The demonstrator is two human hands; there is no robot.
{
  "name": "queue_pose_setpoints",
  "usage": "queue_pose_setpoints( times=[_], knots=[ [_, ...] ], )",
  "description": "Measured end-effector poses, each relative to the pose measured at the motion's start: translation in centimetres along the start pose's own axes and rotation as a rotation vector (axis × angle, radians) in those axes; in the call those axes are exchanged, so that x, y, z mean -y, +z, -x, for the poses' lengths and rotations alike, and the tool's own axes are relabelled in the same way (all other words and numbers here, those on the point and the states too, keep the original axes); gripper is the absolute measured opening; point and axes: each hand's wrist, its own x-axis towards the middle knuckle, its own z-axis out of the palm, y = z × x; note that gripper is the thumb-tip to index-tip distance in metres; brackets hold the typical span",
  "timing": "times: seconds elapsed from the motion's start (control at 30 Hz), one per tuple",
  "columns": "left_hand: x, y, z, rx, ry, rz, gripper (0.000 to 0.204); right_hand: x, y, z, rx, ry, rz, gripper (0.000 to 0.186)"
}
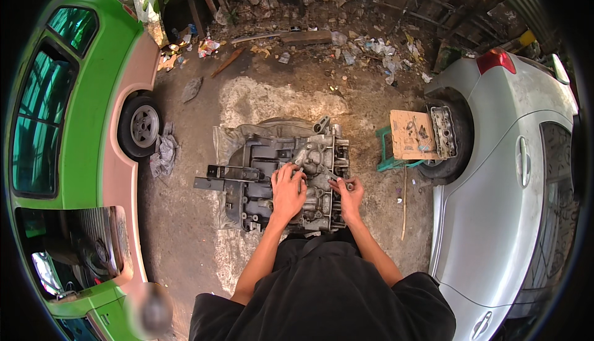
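A greasy metal engine block (260, 202) lies before me on a grey cloth (226, 140), with dark metal brackets (219, 172) sticking out at its left. My left hand (288, 189) rests over the block's middle, fingers bent and somewhat apart on the metalwork. My right hand (347, 194) is at the block's right side, thumb and fingers closed on a small metal part (331, 177), whose exact shape is hard to make out.
A green-and-pink vehicle (105, 62) flanks me left, crumpled cloth (162, 158) by its wheel; a silver car (489, 229) stands right. Beside it a green stool (383, 146) bears cardboard (408, 130) and a long metal part (444, 132). Scattered rubbish (377, 47) lies along the back fence.
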Motion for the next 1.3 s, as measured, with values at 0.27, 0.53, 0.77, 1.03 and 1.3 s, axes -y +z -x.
queue_pose_setpoints(
  times=[0.27,0.53,0.77,1.03,1.3],
  knots=[
    [0.0,0.0,0.0,0.005,0.001,-0.004,0.017,-0.6,0.5,0.3,0.042,0.027,-0.033,0.021],
    [0.0,0.0,0.0,0.003,0.005,-0.002,0.016,-0.8,0.9,0.2,0.011,-0.009,0.034,0.022],
    [-0.1,-0.1,0.0,0.002,-0.011,0.003,0.016,0.2,2.8,-3.5,-0.074,-0.034,0.103,0.025],
    [-0.2,0.0,-0.1,0.001,-0.008,0.003,0.017,-0.2,6.3,-8.0,0.116,-0.120,0.830,0.025],
    [0.0,0.0,-0.1,-0.019,0.002,0.000,0.016,0.3,5.5,-8.1,0.107,-0.110,0.269,0.019]
  ],
)
